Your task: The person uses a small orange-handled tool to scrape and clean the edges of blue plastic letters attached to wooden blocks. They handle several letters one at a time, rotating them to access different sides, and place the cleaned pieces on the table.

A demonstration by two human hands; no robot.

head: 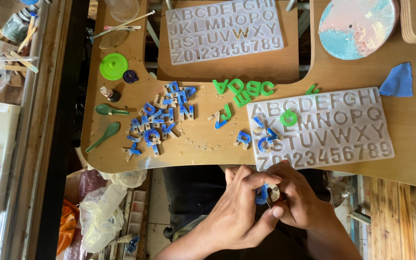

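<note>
Head view: both hands are held together below the near edge of the desk (pixel 121 161), above the lap. The left hand (pixel 239 209) is closed in a pinch on a blue letter (pixel 261 194), with thumb and forefinger wrapped around it. The right hand (pixel 299 197) is closed against the same letter from the other side; a pale piece (pixel 275 192) is seen between its fingers, probably part of the same casting, though the view is too crowded to confirm.

Just above the hands, a translucent mould (pixel 343 130) of letters and digits lies flat on the desk. A green ring letter (pixel 288 118) and several blue letters (pixel 265 139) rest on its left part. A second mould (pixel 225 31) lies on a lower board (pixel 266 65) at the far side.

A heap of blue letters (pixel 162 120) is spread at the centre-left of the desk, well apart from the hands. A row of green letters (pixel 244 87) lies between the two moulds. Two green spoons (pixel 104 125) lie at the left edge, near a green lid (pixel 113 66). A round pink and teal disc (pixel 357 26) sits at the far right, with a blue cloth (pixel 398 81) near it.
</note>
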